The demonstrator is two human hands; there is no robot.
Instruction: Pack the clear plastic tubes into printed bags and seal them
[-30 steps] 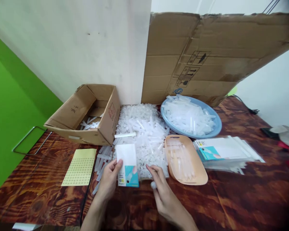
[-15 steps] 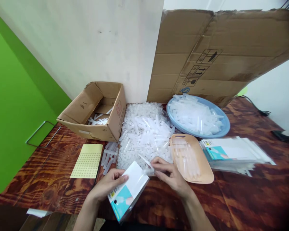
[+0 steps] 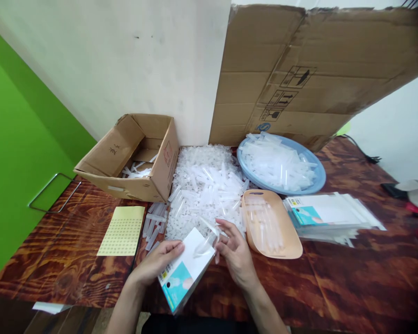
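Note:
My left hand (image 3: 157, 263) grips the left edge of a clear plastic bag (image 3: 185, 272) with a white and teal printed card in it, thumb on top. The bag is tilted, its open end up and to the right. At that end, my right hand (image 3: 237, 257) pinches the clear bag flap (image 3: 211, 227), which stands up from the card. Just beyond the hands is a heap of small translucent plastic tubes and rings (image 3: 209, 185). Close to my right hand is a peach tray (image 3: 292, 246) with several clear tubes in it.
A cardboard box (image 3: 153, 183) holding white strips stands at back left, beside a yellow sticker sheet (image 3: 121, 232). A blue basin (image 3: 321, 178) heaped with translucent tubes sits at back right. Packed card bags (image 3: 329, 208) lie right of the tray. A large cardboard sheet (image 3: 251, 79) leans behind.
My right hand has lifted and spread the bag flap further from the card, its fingers less tightly bunched. My left hand keeps its hold. The whole view has shifted slightly.

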